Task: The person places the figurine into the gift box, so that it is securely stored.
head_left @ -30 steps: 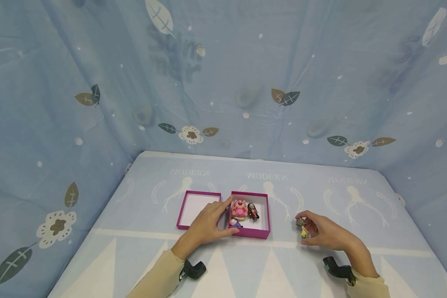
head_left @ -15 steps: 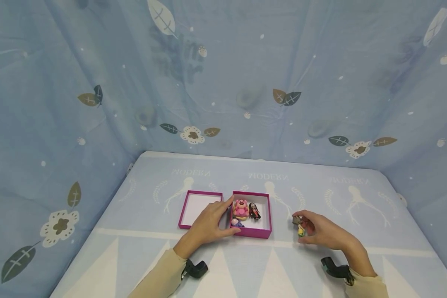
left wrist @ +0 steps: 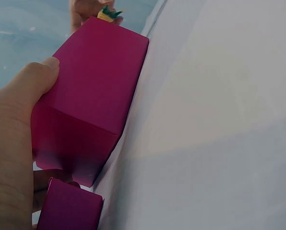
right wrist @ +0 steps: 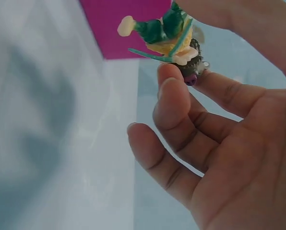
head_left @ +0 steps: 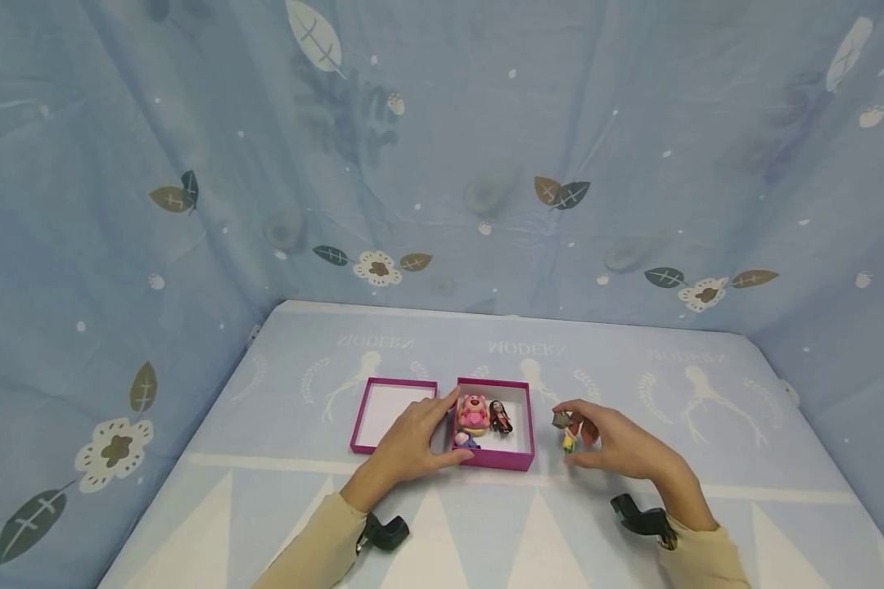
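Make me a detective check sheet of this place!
Surface: pale blue, white-patterned tabletop.
Job's things: open square magenta box, holding a pink bear figurine, a black-haired figurine and a small bluish figurine; magenta-rimmed white lid or tray beside it; grey-headed, yellow-and-green figurine.
Clutter: nothing seen.
Grippers: left hand grips the box; right hand pinches the grey-headed figurine.
Cables: nothing seen.
Surroundings: blue cloth walls printed with leaves and flowers.
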A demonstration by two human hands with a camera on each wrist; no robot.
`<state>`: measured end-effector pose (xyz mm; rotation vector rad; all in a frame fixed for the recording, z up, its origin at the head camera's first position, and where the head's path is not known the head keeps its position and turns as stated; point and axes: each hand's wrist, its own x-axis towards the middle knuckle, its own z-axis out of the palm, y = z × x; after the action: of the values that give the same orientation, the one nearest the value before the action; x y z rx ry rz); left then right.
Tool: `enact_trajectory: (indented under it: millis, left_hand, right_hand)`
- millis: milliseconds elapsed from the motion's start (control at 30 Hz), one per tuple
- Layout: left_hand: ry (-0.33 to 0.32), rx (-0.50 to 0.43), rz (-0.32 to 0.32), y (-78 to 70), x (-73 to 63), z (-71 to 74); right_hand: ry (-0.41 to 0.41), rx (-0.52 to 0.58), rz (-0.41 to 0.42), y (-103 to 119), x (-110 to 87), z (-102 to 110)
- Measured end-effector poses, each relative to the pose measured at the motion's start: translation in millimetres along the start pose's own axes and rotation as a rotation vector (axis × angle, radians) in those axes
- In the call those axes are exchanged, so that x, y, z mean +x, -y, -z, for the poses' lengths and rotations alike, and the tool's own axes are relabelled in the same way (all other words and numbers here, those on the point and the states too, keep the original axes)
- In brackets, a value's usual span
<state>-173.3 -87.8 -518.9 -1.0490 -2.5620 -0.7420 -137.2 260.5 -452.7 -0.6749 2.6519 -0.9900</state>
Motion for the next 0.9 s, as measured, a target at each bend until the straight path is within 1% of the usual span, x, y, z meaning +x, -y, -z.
enact_trajectory:
  millis: [200,300,600,800,900]
  left_hand:
    - [0.022,-0.004,0.018,-0.1,-0.9,0.0]
    - [0.030,-0.005,0.023,0.0,-0.7,0.1]
    - [-0.003,0.004,-0.004,1.1,-0.1,0.1]
    - [0.010,0.006,0.006,1.4,-0.4,0.1]
    - [0.017,0.003,0.010,1.2,-0.6,0.0]
  right_hand:
    - [-0.002,0.019,0.052,8.6,14.8,-7.2]
    - [0.001,0.024,0.060,12.8,19.8,-10.5]
    - [0.023,0.043,0.087,26.5,28.0,-11.3]
    - [0.006,0.035,0.106,33.3,31.2,-9.7]
    - [-0.010,0.044,0.130,34.9,33.5,-11.3]
